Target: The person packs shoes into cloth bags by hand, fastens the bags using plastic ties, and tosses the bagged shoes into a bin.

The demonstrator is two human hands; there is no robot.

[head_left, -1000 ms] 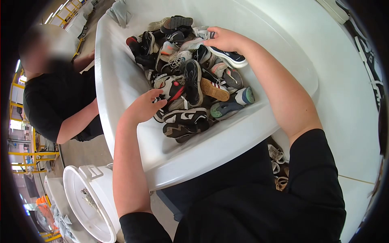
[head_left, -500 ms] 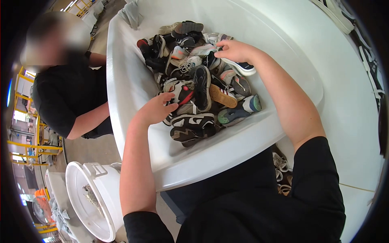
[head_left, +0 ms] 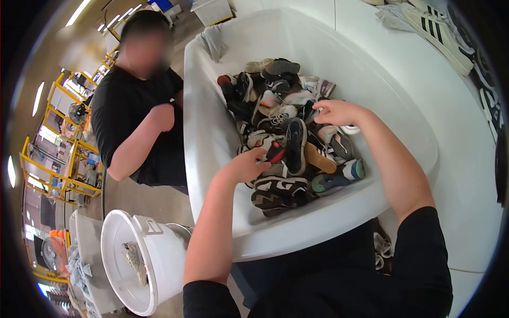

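A pile of mixed shoes (head_left: 281,114) lies in a large white tub (head_left: 371,79). My left hand (head_left: 248,165) hovers at the pile's near left, fingers apart, beside a white, black and red shoe (head_left: 273,151). My right hand (head_left: 335,112) is over the pile's right side, fingers apart with nothing held, and partly hides a white-soled shoe (head_left: 350,129). Between the hands are a black shoe (head_left: 296,143) and a tan-soled one (head_left: 320,159). A blue-green shoe (head_left: 338,177) and a black-and-white shoe (head_left: 281,185) lie along the near edge.
Across the tub's left side stands a person (head_left: 140,100) in black. A white bucket (head_left: 159,259) with a shoe inside is at the lower left. Grey cloth (head_left: 213,42) hangs over the tub's far corner. More shoes (head_left: 440,34) sit along the right ledge.
The view has swung left, so the tub and pile appear further right and lower. The other person has raised a forearm. Both my hands remain over the pile, fingers apart.
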